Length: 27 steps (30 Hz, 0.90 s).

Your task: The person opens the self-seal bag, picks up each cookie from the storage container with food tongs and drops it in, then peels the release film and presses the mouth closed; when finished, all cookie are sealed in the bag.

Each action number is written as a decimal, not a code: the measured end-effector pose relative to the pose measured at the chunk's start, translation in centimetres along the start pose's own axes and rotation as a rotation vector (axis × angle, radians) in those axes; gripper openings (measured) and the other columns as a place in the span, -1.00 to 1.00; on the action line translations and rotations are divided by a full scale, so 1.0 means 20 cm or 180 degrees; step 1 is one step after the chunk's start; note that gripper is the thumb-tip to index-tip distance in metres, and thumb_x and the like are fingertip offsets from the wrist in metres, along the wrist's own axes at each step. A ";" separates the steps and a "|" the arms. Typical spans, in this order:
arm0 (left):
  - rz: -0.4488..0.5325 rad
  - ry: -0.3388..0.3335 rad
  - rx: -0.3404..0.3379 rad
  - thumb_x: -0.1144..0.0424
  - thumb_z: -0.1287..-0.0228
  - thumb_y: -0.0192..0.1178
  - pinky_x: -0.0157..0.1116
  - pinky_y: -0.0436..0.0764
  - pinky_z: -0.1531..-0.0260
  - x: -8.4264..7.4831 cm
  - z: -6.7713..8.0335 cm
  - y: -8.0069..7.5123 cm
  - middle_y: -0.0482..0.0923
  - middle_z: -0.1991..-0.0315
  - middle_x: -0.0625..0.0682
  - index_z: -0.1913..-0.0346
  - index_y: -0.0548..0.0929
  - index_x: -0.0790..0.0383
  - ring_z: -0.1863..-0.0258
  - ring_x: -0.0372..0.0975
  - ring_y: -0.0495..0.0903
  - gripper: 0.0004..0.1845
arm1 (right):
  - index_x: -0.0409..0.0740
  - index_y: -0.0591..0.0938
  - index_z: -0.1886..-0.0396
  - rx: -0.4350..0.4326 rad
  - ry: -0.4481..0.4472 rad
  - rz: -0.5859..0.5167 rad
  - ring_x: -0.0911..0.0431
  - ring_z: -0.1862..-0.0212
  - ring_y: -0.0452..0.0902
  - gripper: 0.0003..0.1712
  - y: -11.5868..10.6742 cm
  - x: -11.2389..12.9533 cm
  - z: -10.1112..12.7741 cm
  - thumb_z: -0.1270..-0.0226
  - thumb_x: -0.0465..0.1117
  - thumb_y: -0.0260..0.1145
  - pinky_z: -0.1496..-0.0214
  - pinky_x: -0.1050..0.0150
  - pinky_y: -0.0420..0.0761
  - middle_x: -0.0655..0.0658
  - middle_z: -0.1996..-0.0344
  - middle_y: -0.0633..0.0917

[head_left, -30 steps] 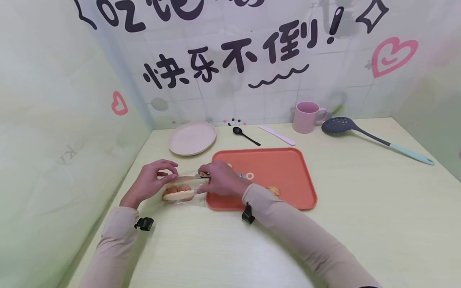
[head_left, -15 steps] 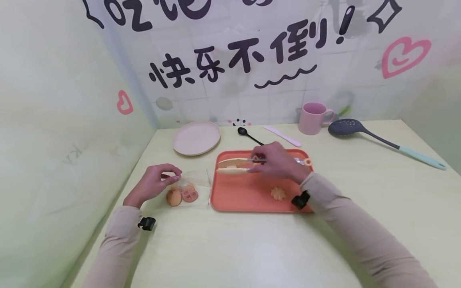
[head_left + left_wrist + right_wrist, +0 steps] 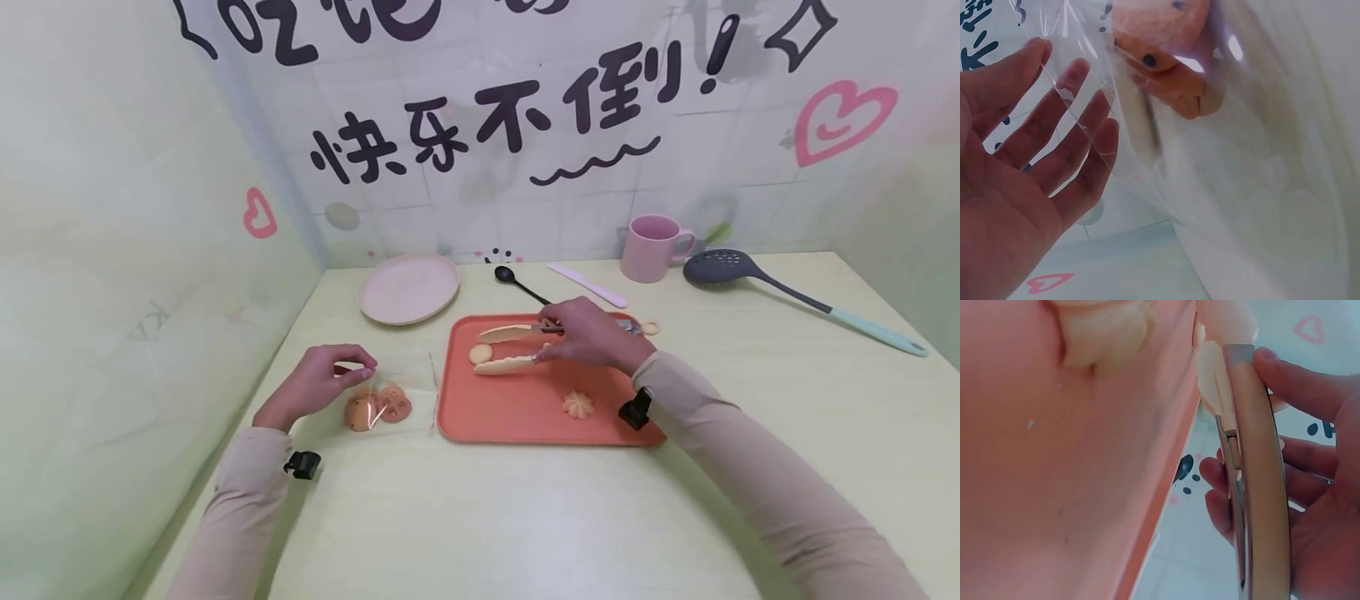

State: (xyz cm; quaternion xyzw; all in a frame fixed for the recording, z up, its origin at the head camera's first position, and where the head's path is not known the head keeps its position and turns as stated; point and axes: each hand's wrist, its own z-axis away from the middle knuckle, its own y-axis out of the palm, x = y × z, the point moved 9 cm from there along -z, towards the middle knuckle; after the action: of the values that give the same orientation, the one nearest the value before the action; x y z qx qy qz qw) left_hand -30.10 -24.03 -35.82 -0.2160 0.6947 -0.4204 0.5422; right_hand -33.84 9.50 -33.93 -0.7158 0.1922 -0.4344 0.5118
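Observation:
My left hand (image 3: 318,383) pinches the edge of a clear plastic bag (image 3: 415,377) lying on the table. Inside the bag are a round cookie (image 3: 362,412) with dark spots and a pinkish cookie (image 3: 394,403) with holes. My right hand (image 3: 592,332) grips metal tongs (image 3: 1263,469) with cream tips over the orange tray (image 3: 510,431). The tips are spread, with a pale round cookie (image 3: 481,355) between them on the tray; whether they touch it I cannot tell. A flower-shaped cookie (image 3: 578,405) lies nearer the tray's front edge.
Behind the bag lies a pink plate (image 3: 409,289). A black spoon (image 3: 506,274), a lilac knife (image 3: 588,284) and a pink mug (image 3: 651,247) stand or lie along the back. To the right rests a slotted spoon (image 3: 720,266) with a mint handle.
My right hand has carried the tongs from the bag rightward over the tray. Their tips have since spread, and the round cookie now shows on the tray. My left hand stays at the bag.

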 end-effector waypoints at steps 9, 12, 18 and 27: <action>-0.0009 0.0043 -0.0098 0.40 -0.36 0.25 -0.10 0.74 -0.02 -0.03 0.00 -0.02 0.74 0.13 0.08 0.14 0.74 0.24 0.02 -0.06 0.67 -0.89 | -0.11 0.67 0.32 -0.0029 -0.0008 0.0052 0.12 0.42 0.39 -0.63 0.00 0.02 -0.02 -0.09 0.04 0.59 0.33 0.29 0.37 -0.01 0.52 0.59; 0.0020 0.0051 -0.0128 0.42 -0.35 0.25 -0.10 0.74 -0.02 -0.04 0.00 -0.02 0.74 0.11 0.08 0.13 0.74 0.26 0.01 -0.06 0.67 -0.88 | -0.12 0.67 0.32 -0.0075 -0.0034 0.0017 0.13 0.45 0.38 -0.63 0.00 0.04 0.01 -0.10 0.04 0.58 0.35 0.29 0.35 -0.01 0.55 0.56; 0.0089 0.0057 -0.0141 0.39 -0.36 0.26 -0.09 0.72 -0.06 -0.04 0.00 -0.01 0.74 0.10 0.07 0.10 0.74 0.28 -0.01 -0.06 0.67 -0.87 | -0.11 0.70 0.23 0.0012 -0.0100 -0.0169 0.16 0.41 0.43 -0.60 0.02 0.12 0.07 -0.11 0.05 0.57 0.32 0.29 0.44 0.03 0.49 0.61; 0.0063 0.0020 -0.0160 0.40 -0.36 0.26 -0.05 0.71 -0.08 -0.05 0.02 -0.02 0.74 0.09 0.09 0.10 0.74 0.29 -0.02 -0.03 0.67 -0.87 | -0.09 0.72 0.14 0.0125 -0.0553 -0.0141 0.19 0.39 0.46 -0.57 0.13 0.36 0.01 -0.12 0.08 0.56 0.32 0.34 0.49 0.02 0.36 0.71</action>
State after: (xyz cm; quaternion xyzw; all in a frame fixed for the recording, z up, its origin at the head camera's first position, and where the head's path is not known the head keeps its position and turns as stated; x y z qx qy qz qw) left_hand -29.55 -23.62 -34.97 -0.2214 0.7088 -0.3981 0.5385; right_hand -29.39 3.42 -33.18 -0.7447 0.1227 -0.3857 0.5307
